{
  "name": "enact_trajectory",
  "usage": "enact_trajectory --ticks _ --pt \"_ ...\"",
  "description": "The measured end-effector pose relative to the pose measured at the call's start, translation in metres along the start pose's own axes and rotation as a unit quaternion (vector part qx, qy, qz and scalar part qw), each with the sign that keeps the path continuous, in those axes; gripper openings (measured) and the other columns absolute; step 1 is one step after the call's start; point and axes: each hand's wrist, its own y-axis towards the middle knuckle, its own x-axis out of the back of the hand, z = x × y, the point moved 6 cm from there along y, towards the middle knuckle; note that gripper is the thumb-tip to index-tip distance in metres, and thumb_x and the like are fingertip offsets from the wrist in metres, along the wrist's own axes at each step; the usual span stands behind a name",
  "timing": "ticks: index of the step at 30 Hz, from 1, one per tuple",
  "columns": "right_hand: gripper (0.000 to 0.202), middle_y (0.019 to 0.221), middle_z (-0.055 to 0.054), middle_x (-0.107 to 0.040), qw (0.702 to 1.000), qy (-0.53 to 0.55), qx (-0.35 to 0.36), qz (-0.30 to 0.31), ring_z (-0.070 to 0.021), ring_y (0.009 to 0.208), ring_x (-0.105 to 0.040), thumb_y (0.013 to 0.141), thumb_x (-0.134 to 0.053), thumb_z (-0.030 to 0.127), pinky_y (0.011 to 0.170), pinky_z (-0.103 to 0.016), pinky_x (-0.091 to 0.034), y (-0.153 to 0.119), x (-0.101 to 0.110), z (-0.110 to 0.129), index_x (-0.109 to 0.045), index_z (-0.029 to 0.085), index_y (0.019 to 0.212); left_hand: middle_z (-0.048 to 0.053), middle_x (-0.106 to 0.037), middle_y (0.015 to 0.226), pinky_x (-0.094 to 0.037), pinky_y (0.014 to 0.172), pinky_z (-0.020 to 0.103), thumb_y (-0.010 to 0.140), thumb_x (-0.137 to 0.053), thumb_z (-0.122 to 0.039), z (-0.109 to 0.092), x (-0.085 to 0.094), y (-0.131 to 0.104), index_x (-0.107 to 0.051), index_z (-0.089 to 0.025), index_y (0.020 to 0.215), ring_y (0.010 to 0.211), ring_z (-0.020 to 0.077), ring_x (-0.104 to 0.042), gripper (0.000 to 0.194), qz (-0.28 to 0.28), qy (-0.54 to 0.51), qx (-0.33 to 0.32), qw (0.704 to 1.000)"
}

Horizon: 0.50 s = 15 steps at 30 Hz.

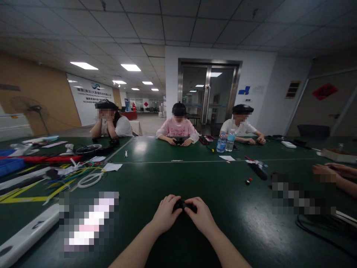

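Note:
In the head view, my left hand (166, 213) and my right hand (201, 215) meet low over the near side of the green table (134, 219). Between them is a small black object (181, 203), whose kind I cannot make out. My left fingers curl over its left end with the thumb at the near side. The right thumb and fingers pinch its other end. Much of the object is hidden by the fingers.
White cable (89, 180), coloured wires and a long white bar (30, 232) lie at left. Two water bottles (230, 140) stand far right of centre. Small red and black parts (248, 181) lie at right. Three people sit opposite; another person's hands (325, 172) are at far right.

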Motion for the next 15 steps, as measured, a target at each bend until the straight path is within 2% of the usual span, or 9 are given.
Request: enact_trajectory --ticks 6,15 --pt "0.035 0.112 -0.003 -0.059 0.999 0.010 -0.021 -0.025 -0.0228 0.107 -0.053 0.071 -0.058 0.032 0.092 -0.037 -0.042 -0.0001 0.0007 -0.0046 -0.061 0.026 0.106 0.003 -0.047 0.128 -0.035 0.099 0.033 0.082 -0.047 -0.032 0.0052 -0.0033 0.0021 -0.040 -0.024 0.129 0.117 0.0206 -0.043 0.048 -0.007 -0.003 0.002 1.000" --pt "0.033 0.110 -0.003 -0.061 1.000 0.004 -0.007 -0.015 -0.0222 0.105 -0.054 0.072 -0.057 0.031 0.091 -0.036 -0.042 0.0010 0.0006 -0.0022 -0.061 0.026 0.104 0.003 -0.049 0.125 -0.036 0.098 0.034 0.082 -0.046 -0.033 0.0065 -0.0052 0.0023 -0.045 -0.025 0.124 0.114 0.0206 -0.045 0.043 -0.014 -0.003 -0.007 1.000"
